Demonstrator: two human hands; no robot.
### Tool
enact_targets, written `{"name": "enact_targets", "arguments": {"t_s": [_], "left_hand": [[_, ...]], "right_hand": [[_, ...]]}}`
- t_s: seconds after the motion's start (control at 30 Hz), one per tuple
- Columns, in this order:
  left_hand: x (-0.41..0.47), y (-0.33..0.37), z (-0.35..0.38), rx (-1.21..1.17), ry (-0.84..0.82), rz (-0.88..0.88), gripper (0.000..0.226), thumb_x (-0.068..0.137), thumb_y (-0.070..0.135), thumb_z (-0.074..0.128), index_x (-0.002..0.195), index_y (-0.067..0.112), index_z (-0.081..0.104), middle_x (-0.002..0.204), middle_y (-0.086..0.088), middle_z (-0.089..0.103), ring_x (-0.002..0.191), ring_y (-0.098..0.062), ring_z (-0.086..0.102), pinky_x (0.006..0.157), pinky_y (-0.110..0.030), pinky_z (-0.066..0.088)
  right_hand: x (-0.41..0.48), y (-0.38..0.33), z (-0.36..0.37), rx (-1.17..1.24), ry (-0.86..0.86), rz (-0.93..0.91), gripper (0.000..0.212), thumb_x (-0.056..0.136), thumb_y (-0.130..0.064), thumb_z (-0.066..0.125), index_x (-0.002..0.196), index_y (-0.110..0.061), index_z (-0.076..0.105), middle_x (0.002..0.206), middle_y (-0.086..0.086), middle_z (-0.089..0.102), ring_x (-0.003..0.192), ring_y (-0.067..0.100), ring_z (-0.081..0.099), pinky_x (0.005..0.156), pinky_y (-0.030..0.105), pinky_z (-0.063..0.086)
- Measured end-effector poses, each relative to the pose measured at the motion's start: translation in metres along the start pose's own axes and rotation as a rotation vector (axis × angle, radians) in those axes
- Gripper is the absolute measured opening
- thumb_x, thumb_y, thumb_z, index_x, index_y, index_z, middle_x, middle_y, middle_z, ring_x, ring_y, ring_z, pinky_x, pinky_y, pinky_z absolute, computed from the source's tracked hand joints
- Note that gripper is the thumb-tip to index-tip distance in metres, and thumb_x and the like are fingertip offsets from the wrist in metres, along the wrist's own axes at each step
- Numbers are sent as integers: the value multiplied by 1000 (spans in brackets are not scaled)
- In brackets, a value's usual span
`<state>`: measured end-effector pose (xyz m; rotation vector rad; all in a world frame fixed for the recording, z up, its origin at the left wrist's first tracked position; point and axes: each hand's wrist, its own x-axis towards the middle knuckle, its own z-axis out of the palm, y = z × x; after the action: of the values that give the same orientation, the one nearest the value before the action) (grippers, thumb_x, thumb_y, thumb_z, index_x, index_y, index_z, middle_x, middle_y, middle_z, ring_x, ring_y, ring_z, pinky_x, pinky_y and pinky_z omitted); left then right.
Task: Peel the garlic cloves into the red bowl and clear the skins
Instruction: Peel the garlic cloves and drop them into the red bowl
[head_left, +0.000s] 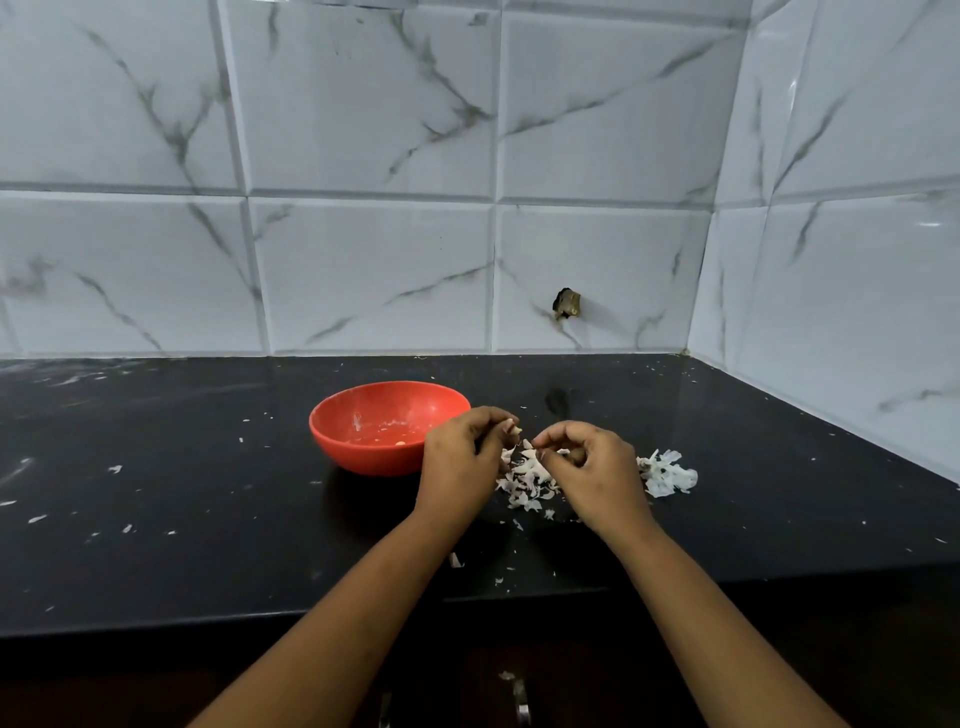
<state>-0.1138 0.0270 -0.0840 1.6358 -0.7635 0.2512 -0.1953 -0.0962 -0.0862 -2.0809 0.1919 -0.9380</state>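
1. Black surface: red bowl mid-frame, skins heaped to its right.
2. Person's left hand pinches garlic clove; right hand fingers curled, grip unclear.
3. Mid-peel; next, likely bare clove into bowl.

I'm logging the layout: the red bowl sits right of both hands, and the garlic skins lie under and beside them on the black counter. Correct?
No: the head view shows the red bowl left of both hands, its rim next to the left hand. The garlic skins do lie under and beside them on the black counter.
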Motion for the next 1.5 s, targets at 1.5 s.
{"name": "enact_targets", "arguments": {"t_s": [1.5], "left_hand": [[-4, 9, 1, -484, -290, -231, 18, 92, 0, 56, 105, 4, 68, 77, -1, 72, 67, -6, 65, 57, -17, 51]], "right_hand": [[0, -7, -3, 138, 45, -27, 16, 76, -10, 79, 84, -19, 69, 76, -7, 66, 63, 0, 54, 61, 11, 46]]}}
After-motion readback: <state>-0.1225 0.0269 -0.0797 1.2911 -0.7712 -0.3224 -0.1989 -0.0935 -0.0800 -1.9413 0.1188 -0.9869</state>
